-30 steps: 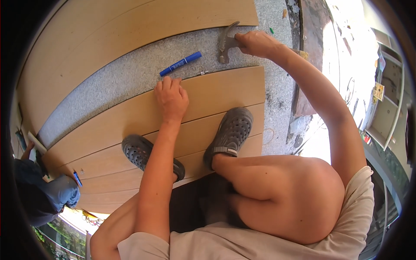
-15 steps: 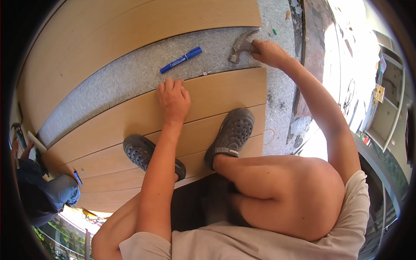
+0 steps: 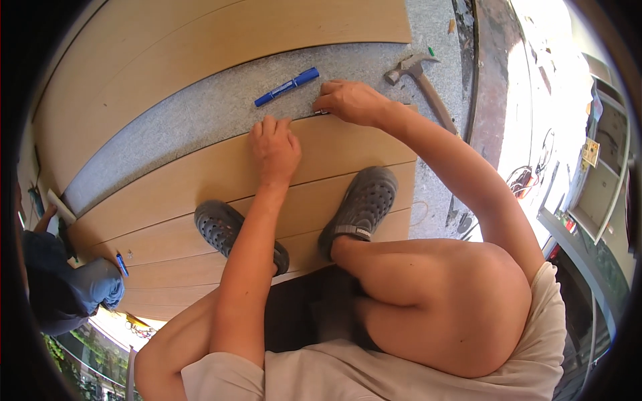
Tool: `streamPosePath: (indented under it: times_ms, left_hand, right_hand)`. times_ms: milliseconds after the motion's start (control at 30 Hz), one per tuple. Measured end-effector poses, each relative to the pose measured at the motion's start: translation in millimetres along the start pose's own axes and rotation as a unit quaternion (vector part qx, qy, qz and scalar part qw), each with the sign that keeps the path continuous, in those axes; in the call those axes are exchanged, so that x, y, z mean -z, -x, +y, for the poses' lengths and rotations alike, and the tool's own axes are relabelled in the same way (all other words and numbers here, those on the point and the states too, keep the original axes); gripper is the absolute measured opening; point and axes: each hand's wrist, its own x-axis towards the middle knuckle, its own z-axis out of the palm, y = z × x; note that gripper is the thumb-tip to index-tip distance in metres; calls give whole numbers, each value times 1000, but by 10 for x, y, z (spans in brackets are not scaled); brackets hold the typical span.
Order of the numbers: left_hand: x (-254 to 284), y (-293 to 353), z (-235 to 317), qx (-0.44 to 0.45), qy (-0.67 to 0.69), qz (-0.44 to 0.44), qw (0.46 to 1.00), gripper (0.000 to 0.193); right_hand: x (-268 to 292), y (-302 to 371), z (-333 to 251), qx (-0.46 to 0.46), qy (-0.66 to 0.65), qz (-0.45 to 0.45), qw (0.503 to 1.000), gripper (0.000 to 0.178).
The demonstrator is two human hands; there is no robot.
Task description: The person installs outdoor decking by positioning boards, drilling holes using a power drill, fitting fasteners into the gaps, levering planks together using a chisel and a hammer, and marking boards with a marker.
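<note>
Planks of pale laminate flooring (image 3: 200,194) lie edge to edge on the floor under the person, and the one nearest the bare strip is what both hands are on. A second ago the right hand (image 3: 351,101) was out at the hammer (image 3: 418,77), gripping its head end; now the hammer lies released on the grey underlay (image 3: 180,120), off to the right near the floor's edge, and that hand has come back to the plank's far edge. It is curled there, fingertips pinching at something small and metallic at the seam (too small to tell what it is). The left hand (image 3: 275,148) has not shifted: it presses flat, fingers spread, on the same plank just beside the right one, holding nothing. My reading is that the striking is paused and the work has turned to fingering or adjusting the joint at the plank edge.

Just beyond the hands, a blue marker pen (image 3: 287,86) rests on the underlay, apart from both. Further out lies another run of pale planks (image 3: 221,33), with the underlay strip between the two runs. The person squats on the laid boards in dark clogs, the left clog (image 3: 231,230) behind the left forearm and the right clog (image 3: 361,207) below the right arm, both weighing the boards down. At the far left another person in dark blue (image 3: 63,287) crouches by the plank ends, well apart. Nothing blocks the seam itself; the marker is the nearest loose thing.
</note>
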Motion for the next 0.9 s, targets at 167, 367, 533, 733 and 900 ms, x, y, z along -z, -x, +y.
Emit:
streamPosePath:
  times_ms: [167,367,533,733,900]
  left_hand:
    - [-16,16,-32,0,3,11,1000,22]
    - [-44,12,10,-7,6,11,1000,21]
    - [-34,9,-31,-6,-10,17,1000,20]
    - [-70,68,-48,0,-1,36,999,18]
    - [70,220,-19,-25,27,36,999,39]
  right_hand:
    - [-15,-161,-44,55,10,-90,994,14]
    - [300,52,239,-142,40,-30,989,12]
    - [258,178,269,-179,98,100,974,11]
    - [-13,300,-255,-82,80,214,970,3]
    - [-244,503,-541,-121,-6,154,981,15]
